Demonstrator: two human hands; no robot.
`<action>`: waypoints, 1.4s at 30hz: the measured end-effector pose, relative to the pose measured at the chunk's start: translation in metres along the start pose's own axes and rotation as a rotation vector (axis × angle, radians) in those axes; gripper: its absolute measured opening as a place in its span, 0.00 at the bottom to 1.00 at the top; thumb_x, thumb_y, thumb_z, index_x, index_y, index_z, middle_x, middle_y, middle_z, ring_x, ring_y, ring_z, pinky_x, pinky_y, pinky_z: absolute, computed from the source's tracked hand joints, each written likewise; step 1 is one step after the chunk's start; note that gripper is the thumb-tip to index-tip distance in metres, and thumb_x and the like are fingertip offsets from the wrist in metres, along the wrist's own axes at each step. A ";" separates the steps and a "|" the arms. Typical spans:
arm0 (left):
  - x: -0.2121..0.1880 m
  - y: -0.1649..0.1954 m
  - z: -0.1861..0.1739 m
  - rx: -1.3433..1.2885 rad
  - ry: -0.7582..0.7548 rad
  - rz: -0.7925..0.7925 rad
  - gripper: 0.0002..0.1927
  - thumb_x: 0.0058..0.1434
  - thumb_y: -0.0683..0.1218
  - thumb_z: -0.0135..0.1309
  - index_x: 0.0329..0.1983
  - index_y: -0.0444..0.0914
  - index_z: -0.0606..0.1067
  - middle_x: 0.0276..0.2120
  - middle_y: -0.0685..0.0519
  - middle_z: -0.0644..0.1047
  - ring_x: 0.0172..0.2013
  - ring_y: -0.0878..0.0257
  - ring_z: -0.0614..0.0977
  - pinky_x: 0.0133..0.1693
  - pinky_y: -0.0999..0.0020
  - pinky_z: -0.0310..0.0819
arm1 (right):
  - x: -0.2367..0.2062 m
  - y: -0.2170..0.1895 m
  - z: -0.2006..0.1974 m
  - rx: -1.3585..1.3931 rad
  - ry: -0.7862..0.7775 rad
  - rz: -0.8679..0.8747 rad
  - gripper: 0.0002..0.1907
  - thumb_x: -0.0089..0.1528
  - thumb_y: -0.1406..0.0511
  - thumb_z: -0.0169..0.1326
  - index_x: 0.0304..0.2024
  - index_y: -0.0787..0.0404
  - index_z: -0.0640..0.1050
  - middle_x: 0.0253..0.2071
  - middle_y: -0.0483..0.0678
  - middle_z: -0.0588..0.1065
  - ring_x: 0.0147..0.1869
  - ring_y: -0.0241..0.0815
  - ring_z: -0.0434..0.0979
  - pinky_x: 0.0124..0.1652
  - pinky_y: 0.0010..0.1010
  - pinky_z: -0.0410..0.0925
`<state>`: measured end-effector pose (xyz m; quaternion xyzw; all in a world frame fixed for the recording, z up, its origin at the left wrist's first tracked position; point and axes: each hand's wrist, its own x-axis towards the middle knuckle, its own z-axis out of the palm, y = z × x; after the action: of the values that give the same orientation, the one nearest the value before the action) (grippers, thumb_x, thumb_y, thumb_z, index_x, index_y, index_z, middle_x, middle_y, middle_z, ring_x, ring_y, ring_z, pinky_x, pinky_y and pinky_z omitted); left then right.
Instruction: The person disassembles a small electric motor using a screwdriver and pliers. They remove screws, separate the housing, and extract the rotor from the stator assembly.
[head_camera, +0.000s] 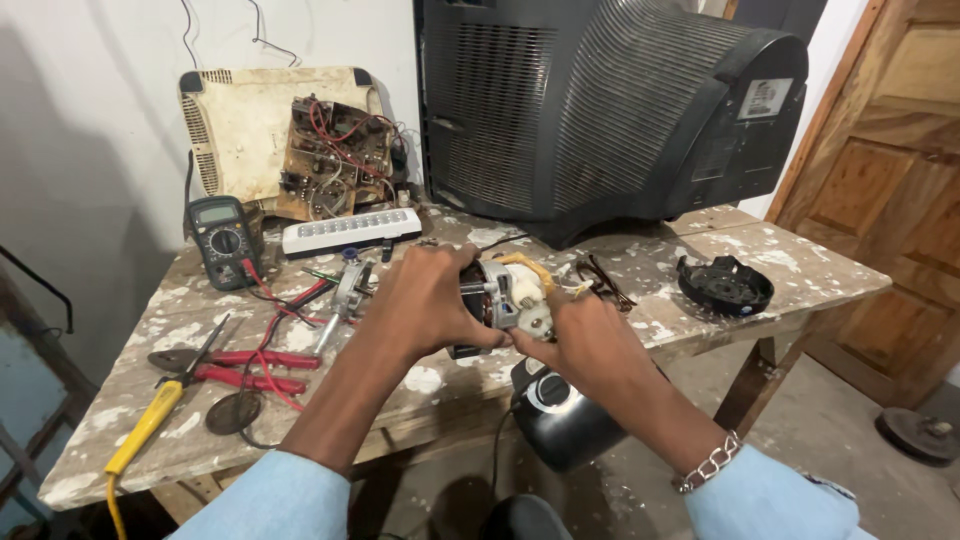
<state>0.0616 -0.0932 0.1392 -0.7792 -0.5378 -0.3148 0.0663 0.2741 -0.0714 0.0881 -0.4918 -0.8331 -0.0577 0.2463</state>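
Hands met over the front edge of the paint-spattered table (700, 262), and between them I had a small electric motor (503, 292), its metal frame and yellowish winding showing. My left hand (432, 300) was wrapped around the motor's left end, fingers closed firmly on the body. My right hand (585, 340) pinched the right end, thumb and fingers closed on the pale gear or coupling there; how tightly, I could not tell.

The motor hung just above the table edge, not resting on it. Directly below, off the table, sat a black rounded housing (560, 415) with a cord running from it. My judgement was that a slip of the right-hand pinch would drop the motor onto that housing or past it to the floor, since nothing supported it from beneath. Thin wires seemed to trail from the motor, and twisting it could have strained them.

To the left lay red-handled pliers (255, 370), a yellow-handled screwdriver (150, 425) and a multimeter (225, 240) with red leads; an elbow swung that way could have dragged the leads off. A black round cover (725, 285) sat well apart on the right, and a big old television (610, 105) stood behind.
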 end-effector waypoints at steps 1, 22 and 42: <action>0.000 0.000 0.000 -0.014 0.000 0.003 0.39 0.27 0.61 0.75 0.40 0.34 0.80 0.26 0.40 0.81 0.30 0.46 0.84 0.38 0.54 0.80 | -0.002 0.001 0.000 -0.042 0.077 -0.053 0.32 0.57 0.49 0.64 0.46 0.71 0.74 0.24 0.61 0.76 0.29 0.59 0.81 0.30 0.45 0.74; -0.003 -0.012 0.004 -0.088 0.096 0.134 0.34 0.26 0.56 0.76 0.34 0.32 0.80 0.26 0.42 0.81 0.29 0.49 0.84 0.35 0.55 0.79 | -0.001 0.026 0.014 -0.195 -0.129 -0.176 0.36 0.64 0.49 0.56 0.62 0.70 0.64 0.24 0.58 0.78 0.31 0.59 0.80 0.36 0.48 0.72; -0.002 -0.003 0.002 -0.070 0.035 0.042 0.40 0.25 0.59 0.76 0.41 0.33 0.80 0.26 0.42 0.82 0.30 0.47 0.85 0.38 0.54 0.80 | -0.002 0.013 0.005 -0.281 0.091 -0.266 0.32 0.59 0.46 0.57 0.42 0.71 0.73 0.23 0.56 0.77 0.25 0.54 0.79 0.27 0.43 0.73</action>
<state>0.0592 -0.0930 0.1360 -0.7865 -0.5088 -0.3458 0.0548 0.2842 -0.0641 0.0810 -0.4039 -0.8624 -0.2276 0.2030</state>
